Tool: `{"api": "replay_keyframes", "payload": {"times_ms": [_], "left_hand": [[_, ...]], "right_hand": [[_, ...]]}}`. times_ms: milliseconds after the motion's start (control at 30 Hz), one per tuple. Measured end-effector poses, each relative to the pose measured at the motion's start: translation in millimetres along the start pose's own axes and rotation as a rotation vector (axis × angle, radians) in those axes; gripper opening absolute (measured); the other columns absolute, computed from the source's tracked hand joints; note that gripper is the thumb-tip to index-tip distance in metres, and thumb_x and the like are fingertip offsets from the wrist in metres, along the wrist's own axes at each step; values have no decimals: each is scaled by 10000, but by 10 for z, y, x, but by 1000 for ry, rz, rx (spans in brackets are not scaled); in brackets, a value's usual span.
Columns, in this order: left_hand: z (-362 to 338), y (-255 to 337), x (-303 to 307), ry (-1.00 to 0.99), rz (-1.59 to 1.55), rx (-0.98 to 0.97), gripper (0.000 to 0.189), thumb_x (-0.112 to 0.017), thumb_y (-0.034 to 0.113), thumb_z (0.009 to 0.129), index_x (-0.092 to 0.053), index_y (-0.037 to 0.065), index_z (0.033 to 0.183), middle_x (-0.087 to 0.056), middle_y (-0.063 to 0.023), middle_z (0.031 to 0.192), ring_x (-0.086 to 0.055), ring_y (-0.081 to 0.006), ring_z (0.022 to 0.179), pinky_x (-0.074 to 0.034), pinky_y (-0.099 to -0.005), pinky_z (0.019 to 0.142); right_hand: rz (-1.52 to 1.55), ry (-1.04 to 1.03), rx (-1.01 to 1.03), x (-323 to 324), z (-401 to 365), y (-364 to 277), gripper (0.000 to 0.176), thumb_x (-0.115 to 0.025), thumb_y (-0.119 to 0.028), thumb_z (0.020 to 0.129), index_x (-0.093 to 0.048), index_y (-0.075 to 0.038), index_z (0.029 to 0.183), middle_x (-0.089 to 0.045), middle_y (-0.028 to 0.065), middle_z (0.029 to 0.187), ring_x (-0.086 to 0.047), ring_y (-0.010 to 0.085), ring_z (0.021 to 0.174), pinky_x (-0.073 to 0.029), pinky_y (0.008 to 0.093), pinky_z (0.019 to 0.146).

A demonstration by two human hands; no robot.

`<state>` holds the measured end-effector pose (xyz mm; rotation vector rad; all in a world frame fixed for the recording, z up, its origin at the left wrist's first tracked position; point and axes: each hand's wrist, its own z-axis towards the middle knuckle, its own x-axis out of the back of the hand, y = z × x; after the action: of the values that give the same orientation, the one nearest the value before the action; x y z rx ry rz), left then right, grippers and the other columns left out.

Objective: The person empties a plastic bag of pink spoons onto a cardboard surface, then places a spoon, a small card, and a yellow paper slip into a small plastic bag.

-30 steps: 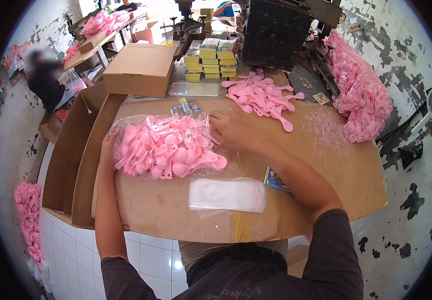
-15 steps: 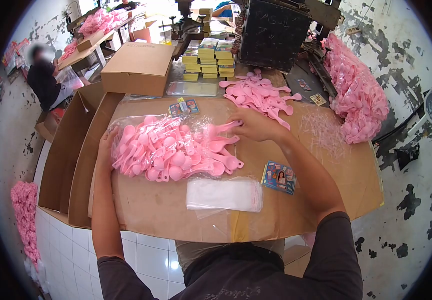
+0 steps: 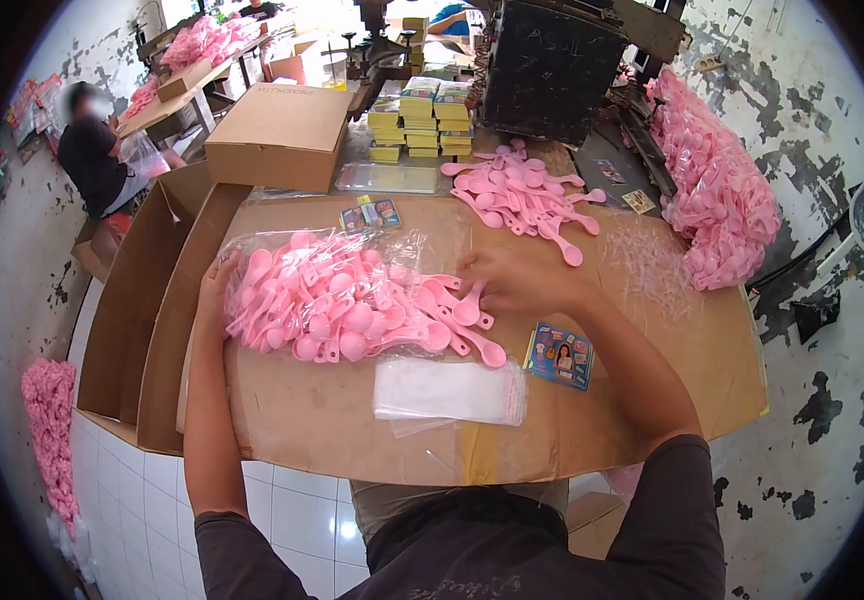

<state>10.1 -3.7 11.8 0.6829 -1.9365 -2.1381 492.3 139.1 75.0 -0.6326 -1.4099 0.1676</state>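
A clear plastic bag packed with pink measuring spoons lies on its side on the cardboard-covered table. My left hand is closed on the bag's left end, its fingertips partly hidden by the plastic. Several spoons stick out of the open right end. There my right hand pinches the handle of a pink spoon, its scoop pointing down and toward the bag. A stack of clear plastic sleeves lies in front of the bag. To their right is a stack of printed cards.
A loose pile of pink spoons lies behind my right hand. Stacks of yellow-edged cards, a closed carton and a black machine box stand at the back. An open carton adjoins the table's left edge. A person sits far left.
My right hand has drawn back slightly right and down, and a spoon now hangs at its fingers. More spoons spread out at the bag's mouth. My left hand stays put.
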Motion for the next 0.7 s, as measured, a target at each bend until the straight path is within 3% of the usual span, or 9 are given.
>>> {"api": "replay_keyframes", "payload": {"times_ms": [100, 200, 300, 400, 500, 567, 667, 700], "left_hand": [[7, 6, -2, 1, 1, -3, 360, -677, 260, 992, -663, 28, 1267, -696, -39, 1185, -661, -136, 1052, -529, -302, 928], [-19, 13, -23, 6, -12, 12, 358, -681, 258, 991, -664, 30, 1266, -699, -37, 1177, -665, -133, 1039, -533, -298, 917], [13, -10, 13, 9, -9, 14, 351, -679, 254, 993, -666, 32, 1264, -702, -36, 1167, -668, -132, 1030, -536, -297, 909], [44, -42, 32, 3, -20, 12, 340, -674, 252, 997, -669, 34, 1259, -704, -37, 1161, -670, -131, 1025, -541, -296, 899], [21, -38, 47, -21, -34, 7, 334, -674, 255, 999, -673, 37, 1251, -704, -37, 1160, -669, -129, 1024, -544, -295, 892], [27, -38, 56, -49, -39, 19, 332, -676, 258, 998, -675, 37, 1246, -704, -36, 1159, -669, -128, 1022, -545, -293, 888], [2, -6, -5, -13, -26, 1, 333, -676, 260, 998, -676, 35, 1243, -704, -37, 1160, -670, -128, 1026, -545, -292, 890], [16, -14, 7, -23, -29, 5, 339, -676, 261, 998, -673, 33, 1248, -704, -40, 1164, -670, -131, 1030, -544, -294, 894]], "right_hand": [[-134, 190, -56, -145, 14, 50, 281, -638, -79, 901, -678, -48, 1177, -648, 163, 1221, -636, 350, 1094, -513, 437, 904], [139, 310, -222, -144, -11, -182, 247, -651, -171, 909, -673, -22, 1105, -694, 188, 1081, -666, 383, 977, -523, 470, 844], [-38, 8, -394, -76, -36, -509, 327, -657, -280, 917, -668, -14, 1106, -710, 206, 966, -673, 396, 923, -523, 475, 820], [-51, 85, -383, -133, -70, -324, 341, -674, -326, 908, -656, 2, 1002, -678, 193, 889, -656, 357, 834, -505, 449, 755], [49, 212, -324, 80, -161, 43, 329, -690, -320, 890, -670, -8, 993, -660, 194, 860, -660, 349, 847, -505, 453, 762], [-130, 289, -525, 446, -147, 0, 419, -721, -310, 868, -670, -20, 1165, -732, 187, 975, -698, 356, 910, -533, 472, 806], [-892, 904, -179, 389, -200, 384, 459, -736, -324, 853, -668, -21, 1191, -720, 175, 975, -687, 345, 904, -534, 456, 820], [-746, 807, -222, 346, -195, 336, 445, -732, -313, 853, -668, -20, 1181, -707, 169, 974, -677, 344, 922, -531, 444, 836]]}}
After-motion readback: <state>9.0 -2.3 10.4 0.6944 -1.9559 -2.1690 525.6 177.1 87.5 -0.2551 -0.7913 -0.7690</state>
